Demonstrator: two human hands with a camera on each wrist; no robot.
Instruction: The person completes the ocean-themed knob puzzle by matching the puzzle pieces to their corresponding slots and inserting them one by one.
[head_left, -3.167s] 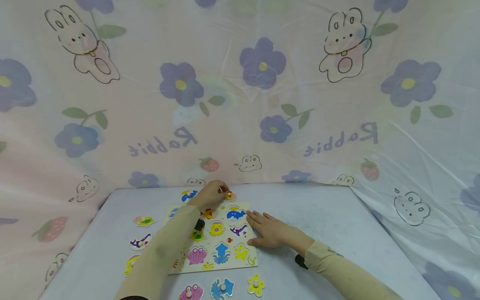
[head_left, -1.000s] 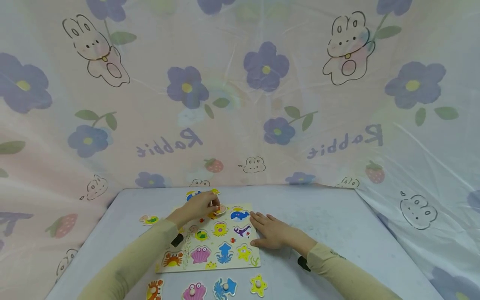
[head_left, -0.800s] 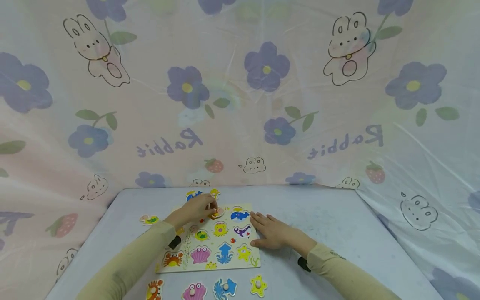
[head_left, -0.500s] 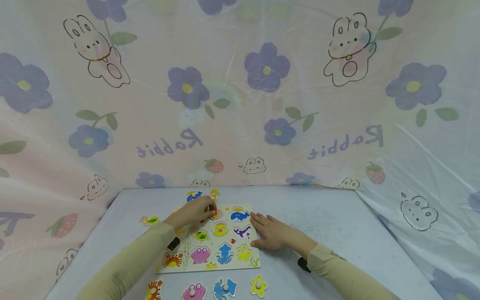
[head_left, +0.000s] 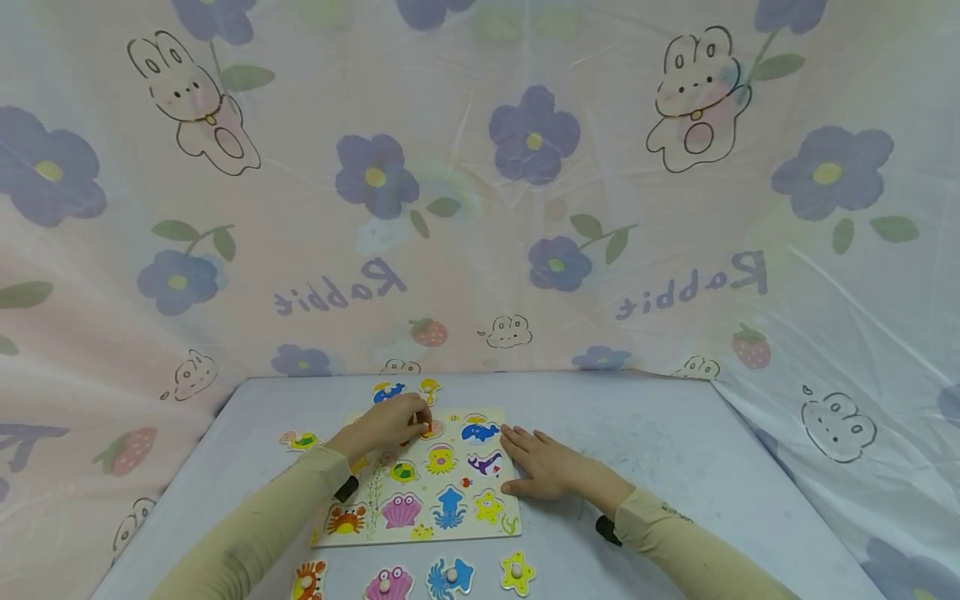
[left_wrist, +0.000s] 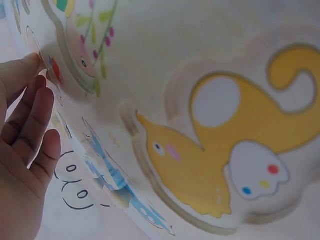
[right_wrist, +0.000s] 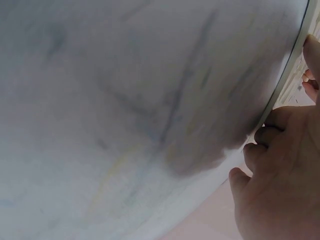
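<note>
A pale wooden puzzle board (head_left: 450, 536) with sea-animal recesses lies on the table. My left hand (head_left: 382, 423) is over its upper part, thumb and index finger pinching a small orange-red and pink knobbed puzzle piece (head_left: 432, 429), which sits at the top-row recess; my fingers hide much of it. In the left wrist view the pinching thumb (left_wrist: 22, 72) is at the left, with the yellow seahorse recess (left_wrist: 185, 175) close by. Flat on the table, my right hand (head_left: 543, 462) touches the board's right edge with its fingertips; the right wrist view shows this hand (right_wrist: 280, 170) against the edge.
Below the board lie a crab piece (head_left: 308, 581), a pink shell piece (head_left: 389, 582), a blue squid piece (head_left: 450, 577) and a yellow starfish piece (head_left: 516, 572). A turtle piece (head_left: 301, 440) is left, a whale piece (head_left: 388, 392) and a yellow piece (head_left: 430, 390) behind. A printed curtain (head_left: 465, 208) hangs behind.
My left hand has brought the piece from behind the board down to the top-row recess and has shifted slightly there. The right hand has stayed at the board's edge.
</note>
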